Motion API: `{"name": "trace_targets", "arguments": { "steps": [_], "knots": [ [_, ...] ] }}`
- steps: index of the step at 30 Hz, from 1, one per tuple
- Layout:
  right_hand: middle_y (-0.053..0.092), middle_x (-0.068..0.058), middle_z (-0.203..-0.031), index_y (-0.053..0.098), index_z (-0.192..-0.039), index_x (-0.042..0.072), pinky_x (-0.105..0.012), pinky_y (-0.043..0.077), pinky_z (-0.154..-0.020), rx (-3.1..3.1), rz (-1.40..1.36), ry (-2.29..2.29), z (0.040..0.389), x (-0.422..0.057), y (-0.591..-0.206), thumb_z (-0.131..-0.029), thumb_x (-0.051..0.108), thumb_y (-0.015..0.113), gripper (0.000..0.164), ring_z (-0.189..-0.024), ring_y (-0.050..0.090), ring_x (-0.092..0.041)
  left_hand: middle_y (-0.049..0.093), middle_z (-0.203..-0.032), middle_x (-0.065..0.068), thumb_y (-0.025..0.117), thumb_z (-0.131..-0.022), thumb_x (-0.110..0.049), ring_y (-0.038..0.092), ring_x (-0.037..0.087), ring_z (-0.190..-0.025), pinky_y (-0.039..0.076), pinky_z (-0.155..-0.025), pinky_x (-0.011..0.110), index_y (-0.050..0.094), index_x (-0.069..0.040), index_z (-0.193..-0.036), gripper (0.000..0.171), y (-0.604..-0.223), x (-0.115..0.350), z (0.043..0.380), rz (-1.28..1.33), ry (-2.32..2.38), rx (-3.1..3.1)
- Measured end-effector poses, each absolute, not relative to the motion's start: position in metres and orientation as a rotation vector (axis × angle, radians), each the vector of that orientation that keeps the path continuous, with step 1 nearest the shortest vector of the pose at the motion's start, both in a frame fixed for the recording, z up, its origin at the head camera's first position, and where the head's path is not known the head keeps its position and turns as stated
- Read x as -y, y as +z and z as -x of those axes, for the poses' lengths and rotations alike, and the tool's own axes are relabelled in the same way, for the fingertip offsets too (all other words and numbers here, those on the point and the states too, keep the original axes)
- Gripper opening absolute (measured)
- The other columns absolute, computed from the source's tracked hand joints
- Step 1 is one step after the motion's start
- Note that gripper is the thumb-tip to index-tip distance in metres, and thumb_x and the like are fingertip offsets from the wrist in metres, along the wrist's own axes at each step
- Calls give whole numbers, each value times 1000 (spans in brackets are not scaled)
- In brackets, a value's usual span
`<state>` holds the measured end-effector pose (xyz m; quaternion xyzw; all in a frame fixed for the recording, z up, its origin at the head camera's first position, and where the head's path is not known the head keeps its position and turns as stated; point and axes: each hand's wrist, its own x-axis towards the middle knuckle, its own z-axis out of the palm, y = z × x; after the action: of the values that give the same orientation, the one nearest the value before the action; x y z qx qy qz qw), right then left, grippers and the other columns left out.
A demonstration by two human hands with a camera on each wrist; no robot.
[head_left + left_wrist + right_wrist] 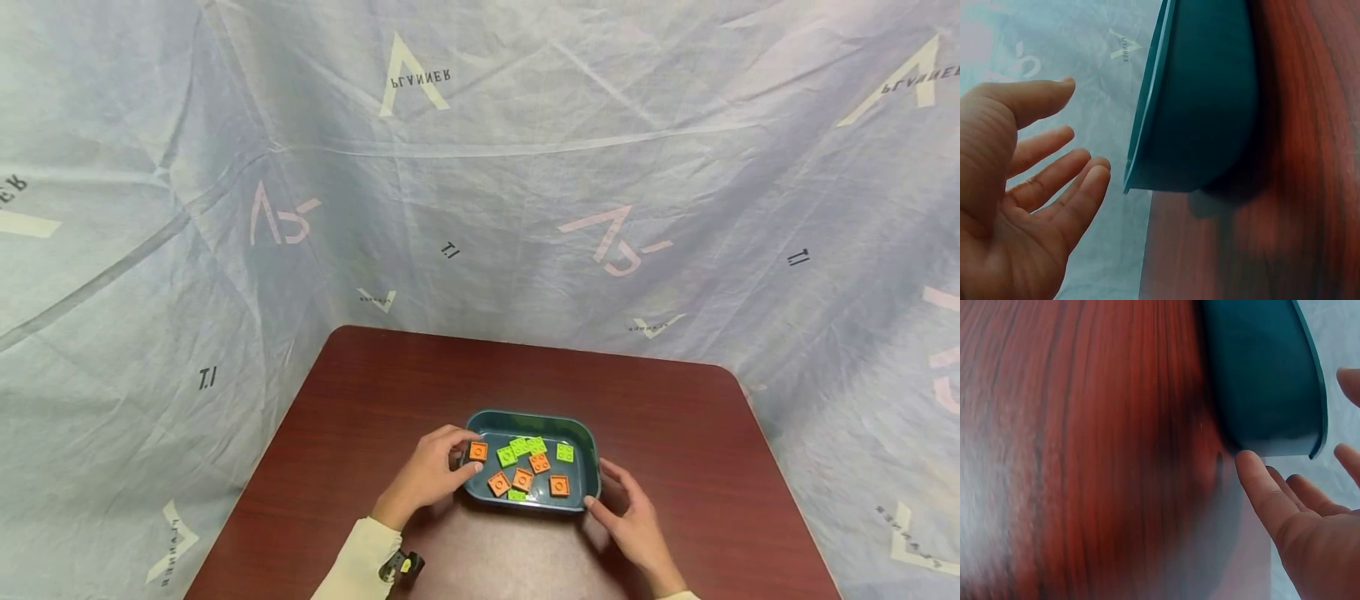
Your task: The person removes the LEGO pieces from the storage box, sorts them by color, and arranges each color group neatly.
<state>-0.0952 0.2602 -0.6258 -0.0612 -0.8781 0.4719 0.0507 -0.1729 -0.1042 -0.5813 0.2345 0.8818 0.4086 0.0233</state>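
A dark teal tray (577, 429) sits on the table, holding several loose orange bricks (559, 486) and lime-green bricks (565, 452). At its left end is my left hand (431, 471), thumb and fingers spread around the rim near an orange brick (477, 452). The left wrist view shows those fingers loosely bent, with a gap before the tray wall (1204, 100). My right hand (633, 521) is at the opposite end, thumb at the near corner. In the right wrist view, a fingertip (1249, 461) is right at the tray's lower edge, the other fingers relaxed.
The reddish-brown wooden table (360, 400) extends around the tray on all sides. Behind and beside it hangs a pale grey printed cloth (480, 192). A dark band (405, 565) is on my left wrist, by the light sleeve.
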Motion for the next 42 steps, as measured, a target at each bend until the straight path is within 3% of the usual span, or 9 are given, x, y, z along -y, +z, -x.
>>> {"name": "trace_targets", "arguments": {
  "steps": [4, 14, 19, 25, 31, 35, 42],
  "knots": [
    [65, -13, -148, 57, -151, 17, -16, 47, -101, 2615, 166, 1551, 96, -257, -628, -87, 19, 89, 71, -132, 64, -32, 69, -129, 11, 80, -97, -31, 71, 22, -107, 63, -90, 34, 70, -15, -136, 44, -582, 97, 178, -764, 1233, -2688],
    [62, -22, -148, 56, -150, 11, -28, 57, -97, 2546, 130, 1650, 96, -253, -632, -85, 13, 90, 73, -129, 66, -39, 72, -119, 9, 83, -94, -21, 73, 14, -102, 61, -83, 21, 73, -9, -131, 40, -583, 75, 187, -841, 1060, -2630],
    [66, -20, -143, 59, -148, 13, -24, 55, -96, 2536, 159, 1679, 96, -252, -630, -85, 13, 90, 70, -124, 69, -34, 74, -120, 9, 83, -93, -16, 74, 18, -101, 61, -81, 23, 74, -7, -129, 39, -586, 65, 191, -852, 971, -2630],
    [68, -22, -140, 60, -147, 9, -23, 56, -93, 2517, 155, 1710, 95, -251, -630, -83, 10, 91, 71, -118, 72, -33, 77, -118, 5, 82, -93, -16, 74, 11, -100, 61, -80, 25, 77, -8, -126, 35, -588, 54, 194, -818, 850, -2611],
    [67, -27, -135, 58, -147, 4, -23, 59, -88, 2460, 142, 1789, 95, -248, -632, -82, 4, 89, 72, -110, 74, -29, 78, -105, 0, 84, -91, -17, 62, 3, -84, 57, -79, 26, 80, -11, -122, 32, -586, 44, 197, -839, 687, -2637],
    [67, -27, -136, 58, -147, 4, -22, 59, -87, 2427, 163, 1844, 95, -248, -636, -82, 2, 89, 72, -110, 74, -28, 75, -97, -3, 87, -88, -16, 56, 4, -79, 53, -75, 24, 82, -14, -115, 27, -587, 37, 197, -877, 598, -2642],
    [61, -27, -142, 55, -149, 2, -21, 59, -86, 2354, 183, 1957, 95, -247, -639, -82, -1, 87, 74, -115, 72, -25, 79, -107, -8, 88, -84, -13, 70, 7, -100, 58, -85, 25, 83, -19, -107, 24, -589, 34, 196, -920, 514, -2678]
  ]
}}
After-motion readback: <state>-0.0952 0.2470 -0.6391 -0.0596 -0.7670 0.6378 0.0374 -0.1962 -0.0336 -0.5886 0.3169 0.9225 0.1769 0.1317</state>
